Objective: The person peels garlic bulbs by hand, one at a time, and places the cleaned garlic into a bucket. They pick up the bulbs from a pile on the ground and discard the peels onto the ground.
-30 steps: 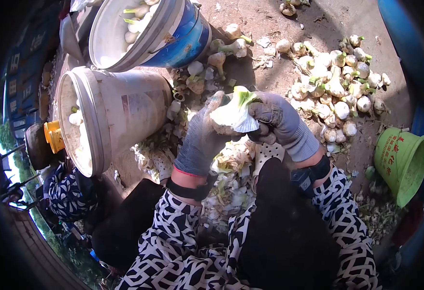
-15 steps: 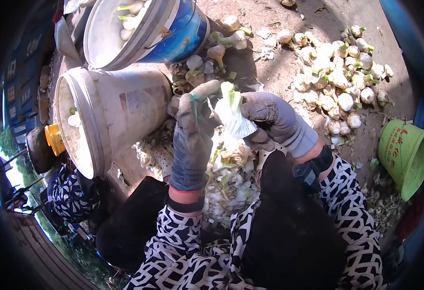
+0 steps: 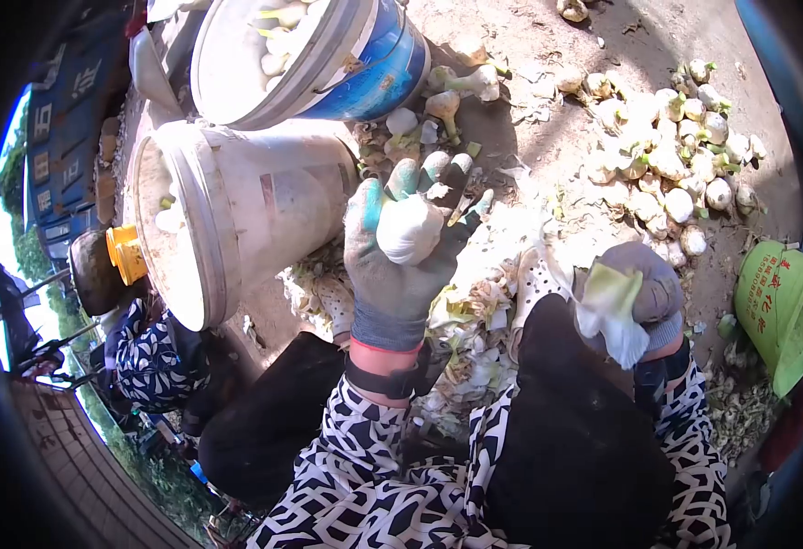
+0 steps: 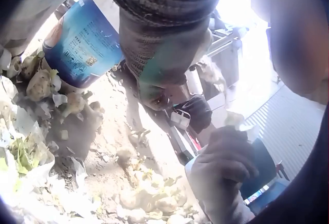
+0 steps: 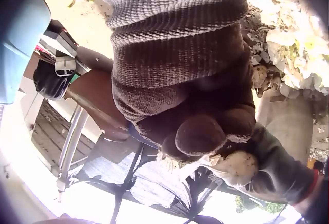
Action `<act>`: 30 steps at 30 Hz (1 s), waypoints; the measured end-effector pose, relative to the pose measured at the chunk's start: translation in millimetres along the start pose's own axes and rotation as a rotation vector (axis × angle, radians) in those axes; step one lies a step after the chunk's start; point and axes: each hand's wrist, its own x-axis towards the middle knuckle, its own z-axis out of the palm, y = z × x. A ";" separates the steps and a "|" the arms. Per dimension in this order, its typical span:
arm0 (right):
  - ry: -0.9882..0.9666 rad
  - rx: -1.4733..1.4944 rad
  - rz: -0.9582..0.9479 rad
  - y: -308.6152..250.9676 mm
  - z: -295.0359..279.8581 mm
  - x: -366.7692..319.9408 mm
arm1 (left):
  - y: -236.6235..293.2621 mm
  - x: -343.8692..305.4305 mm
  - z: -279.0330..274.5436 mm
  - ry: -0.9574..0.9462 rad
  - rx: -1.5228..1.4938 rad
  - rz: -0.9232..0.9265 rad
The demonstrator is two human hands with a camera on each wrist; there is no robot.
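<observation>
In the head view my gloved left hand [image 3: 401, 238] is turned palm up, thumb and fingers bent around a smooth white garlic bulb [image 3: 410, 229]. Lower right, my gloved right hand [image 3: 644, 288] grips a loose piece of garlic skin [image 3: 610, 316] with a pale green stem end, well apart from the bulb. The right wrist view has the right hand [image 5: 185, 100] with curled fingertips, the bulb [image 5: 236, 167] beyond them. In the left wrist view the left glove [image 4: 164, 54] hides its bulb, while the right hand [image 4: 221, 162] appears blurred below.
A whitish bucket [image 3: 264, 174] lies tipped at left, beneath a blue-and-white bucket [image 3: 383, 69] of cleaned bulbs. A heap of untrimmed garlic [image 3: 667, 169] lies on the ground at right, near a green bucket [image 3: 776, 302]. Peelings [image 3: 465, 348] cover the ground between the feet.
Both hands were together at the garlic. The skin and stem have come off and moved right and down with the right hand, while the left hand has turned palm up with the bare bulb.
</observation>
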 end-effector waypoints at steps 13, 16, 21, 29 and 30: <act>-0.116 -1.191 -0.392 -41.5 84.9 87.1 | 17.2 -9.7 -18.2 -0.282 1.465 0.545; -0.045 -1.111 -0.226 -39.0 95.5 90.5 | 28.5 -13.4 -40.2 -0.421 1.917 1.005; 0.031 -1.112 -0.164 -34.8 93.8 86.5 | 6.9 -18.6 6.0 -0.273 1.427 0.403; 0.182 -0.910 -0.022 -36.1 77.4 72.9 | 23.6 -21.1 -8.7 -0.266 1.141 0.296; 0.183 -0.908 -0.024 -33.3 76.3 72.8 | 23.2 -20.6 -2.8 -0.268 1.144 0.295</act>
